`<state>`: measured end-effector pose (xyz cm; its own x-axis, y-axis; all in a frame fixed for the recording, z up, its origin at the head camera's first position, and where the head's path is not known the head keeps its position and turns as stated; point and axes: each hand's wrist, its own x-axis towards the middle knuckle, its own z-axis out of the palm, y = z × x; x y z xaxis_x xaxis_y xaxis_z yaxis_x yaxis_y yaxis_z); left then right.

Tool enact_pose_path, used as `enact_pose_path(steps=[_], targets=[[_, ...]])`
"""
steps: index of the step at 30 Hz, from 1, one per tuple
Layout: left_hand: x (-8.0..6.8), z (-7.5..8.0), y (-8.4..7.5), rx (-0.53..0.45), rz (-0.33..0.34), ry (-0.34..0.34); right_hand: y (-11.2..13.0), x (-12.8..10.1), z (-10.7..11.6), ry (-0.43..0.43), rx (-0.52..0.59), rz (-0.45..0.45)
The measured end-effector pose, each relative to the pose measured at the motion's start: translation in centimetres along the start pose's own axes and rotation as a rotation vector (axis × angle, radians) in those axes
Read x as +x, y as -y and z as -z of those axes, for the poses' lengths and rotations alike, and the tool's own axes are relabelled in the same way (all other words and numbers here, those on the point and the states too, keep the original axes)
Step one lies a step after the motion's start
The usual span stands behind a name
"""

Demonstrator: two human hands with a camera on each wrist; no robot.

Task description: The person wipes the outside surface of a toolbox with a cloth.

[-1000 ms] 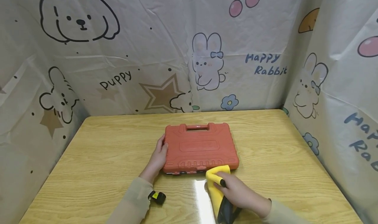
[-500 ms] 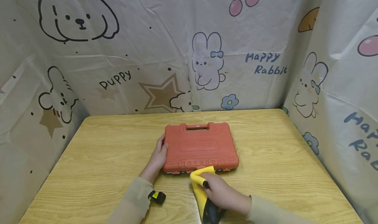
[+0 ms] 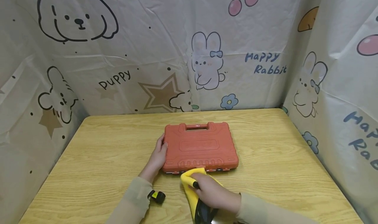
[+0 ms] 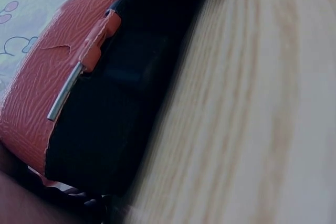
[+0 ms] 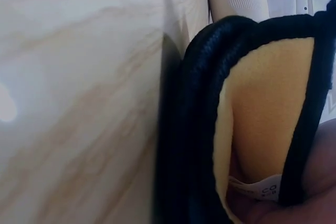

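Right hand (image 3: 217,195) is gripping a soft yellow cloth (image 3: 190,181), black-edged, bunched against the ribbed orange case (image 3: 200,146) just ahead; left hand (image 3: 158,156) is resting flat-fingered on its side.

One orange ribbed plastic tool case (image 3: 200,147), one yellow black-edged cloth (image 3: 189,184) and one small black-and-yellow device (image 3: 157,196) lie on one wooden bench (image 3: 103,152).
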<state>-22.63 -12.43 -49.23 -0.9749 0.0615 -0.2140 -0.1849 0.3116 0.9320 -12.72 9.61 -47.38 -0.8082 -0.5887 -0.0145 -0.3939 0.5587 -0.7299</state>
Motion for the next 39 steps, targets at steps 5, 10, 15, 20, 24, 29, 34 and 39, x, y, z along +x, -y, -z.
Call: enact_pose_path(steps=[5, 10, 15, 20, 24, 29, 34, 39], targets=[[0.0, -0.1, 0.0, 0.001, -0.005, 0.002, 0.4, 0.5, -0.1, 0.023, -0.023, -0.004], [-0.1, -0.1, 0.2, 0.011, -0.014, 0.003, 0.8, 1.1, -0.4, 0.06, -0.038, -0.01], [-0.1, 0.1, 0.2, 0.022, -0.005, 0.006, 1.2, 1.5, -0.7, 0.065, -0.07, 0.002], [-0.1, 0.2, 0.4, 0.024, -0.006, 0.009, 1.4, 1.9, -0.9, 0.074, -0.085, 0.005], [0.0, 0.4, 0.6, 0.026, 0.008, 0.006, 1.5, 2.3, -1.1, 0.088, -0.097, 0.014], [0.1, 0.4, 0.5, 0.018, 0.017, 0.012, 1.5, 2.4, -1.1, 0.076, -0.108, 0.032], [0.1, 0.2, 0.4, 0.021, 0.023, 0.014, 1.6, 2.3, -1.0, 0.063, -0.109, 0.036], [0.1, 0.1, 0.3, 0.032, 0.01, 0.015, 1.8, 2.3, -0.9, 0.069, -0.119, 0.03]])
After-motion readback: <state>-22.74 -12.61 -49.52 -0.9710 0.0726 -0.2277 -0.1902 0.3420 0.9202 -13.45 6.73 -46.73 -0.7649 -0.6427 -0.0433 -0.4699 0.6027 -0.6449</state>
